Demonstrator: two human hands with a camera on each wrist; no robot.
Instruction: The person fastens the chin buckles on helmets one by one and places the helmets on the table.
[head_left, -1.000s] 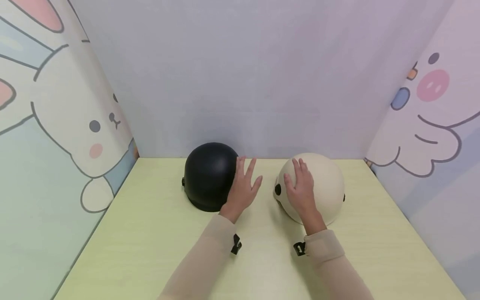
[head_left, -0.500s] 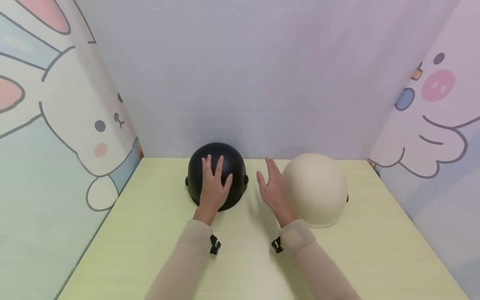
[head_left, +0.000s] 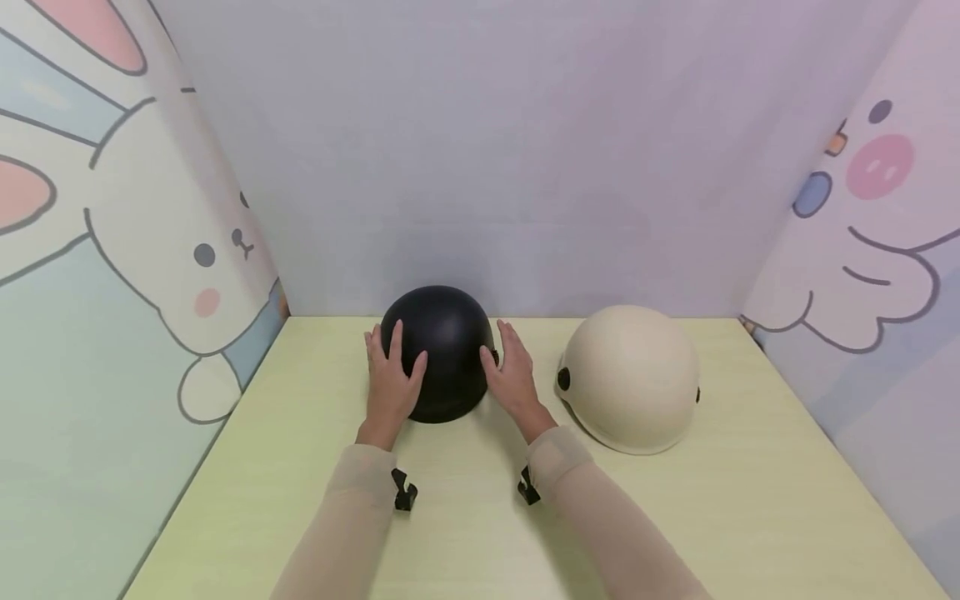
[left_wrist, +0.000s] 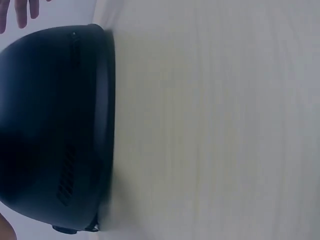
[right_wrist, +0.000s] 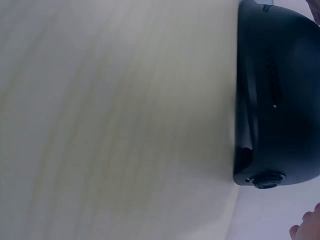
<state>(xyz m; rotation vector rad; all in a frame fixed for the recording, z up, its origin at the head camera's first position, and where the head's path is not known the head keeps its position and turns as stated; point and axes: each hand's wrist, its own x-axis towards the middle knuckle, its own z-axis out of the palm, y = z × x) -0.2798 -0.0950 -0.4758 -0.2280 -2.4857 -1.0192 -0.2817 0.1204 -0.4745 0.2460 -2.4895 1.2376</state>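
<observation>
A black helmet [head_left: 446,354] sits dome up at the back of the table, left of centre. My left hand [head_left: 390,379] is at its left side, fingers spread and fairly straight. At the helmet's right side is my right hand [head_left: 513,377], its thumb overlapping the helmet's edge in the head view. In the left wrist view the helmet [left_wrist: 55,120] shows its rim flat on the table and some vent slots. The right wrist view shows the helmet's round side knob [right_wrist: 267,179] and a few fingertips [right_wrist: 310,225] beside the dome.
A cream helmet [head_left: 633,379] with a black side knob stands on the pale yellow table [head_left: 465,533], right of the black one. A plain grey-lilac cloth [head_left: 487,167] hangs behind. Cartoon-printed walls stand at left and right.
Both hands have moved left, away from the cream helmet. The left hand crossed the black helmet to its left side, and the right hand came to its right side. Both helmets stayed in place.
</observation>
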